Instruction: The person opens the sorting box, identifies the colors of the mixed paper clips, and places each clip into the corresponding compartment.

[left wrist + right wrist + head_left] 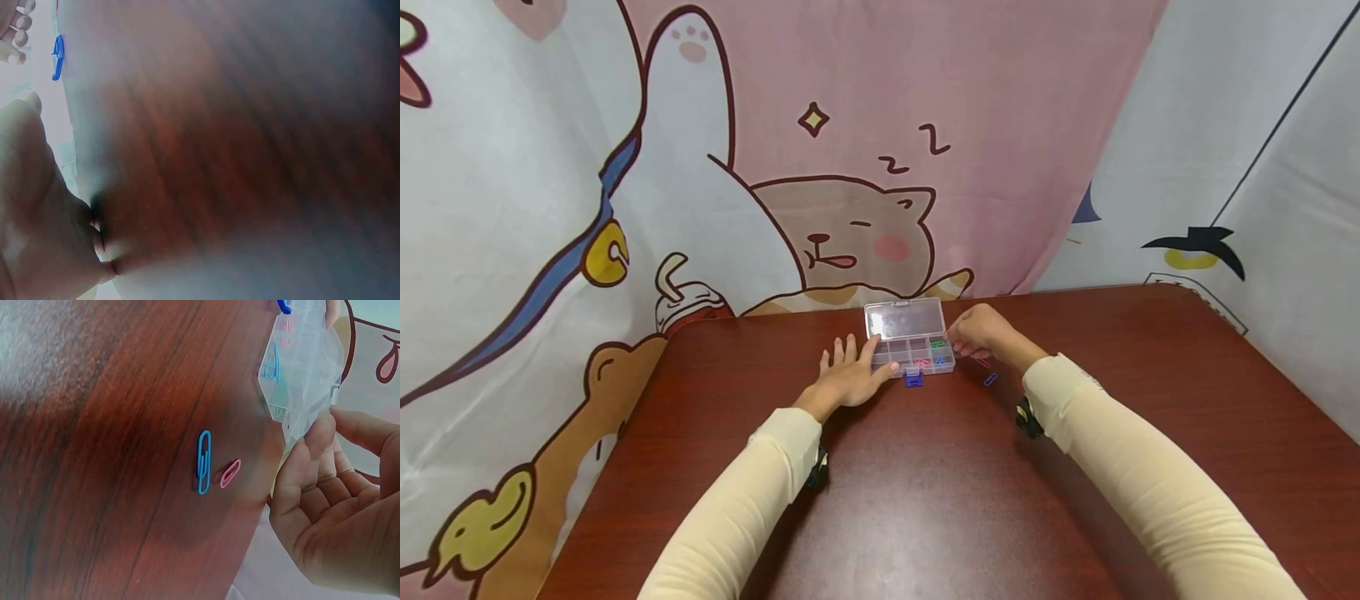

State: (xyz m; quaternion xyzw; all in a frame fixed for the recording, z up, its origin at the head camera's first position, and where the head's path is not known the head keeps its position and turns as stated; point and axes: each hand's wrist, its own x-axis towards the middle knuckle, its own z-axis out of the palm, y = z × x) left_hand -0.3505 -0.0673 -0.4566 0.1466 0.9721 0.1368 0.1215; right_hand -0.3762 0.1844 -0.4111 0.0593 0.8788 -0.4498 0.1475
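A clear plastic compartment box stands on the table with its lid raised at the back. Pink, blue and green paper clips lie in separate compartments. My left hand rests at the box's left end, fingers spread and thumb along the front edge. At the right end is my right hand, its fingers bent and the thumb close to the index fingertip; I cannot tell whether a clip is between them. Beside it on the table lie a blue paper clip and a pink paper clip.
The box's blue latch hangs at its front. Brown wooden table extends around the box. Behind the far edge hangs a printed curtain with cartoon animals.
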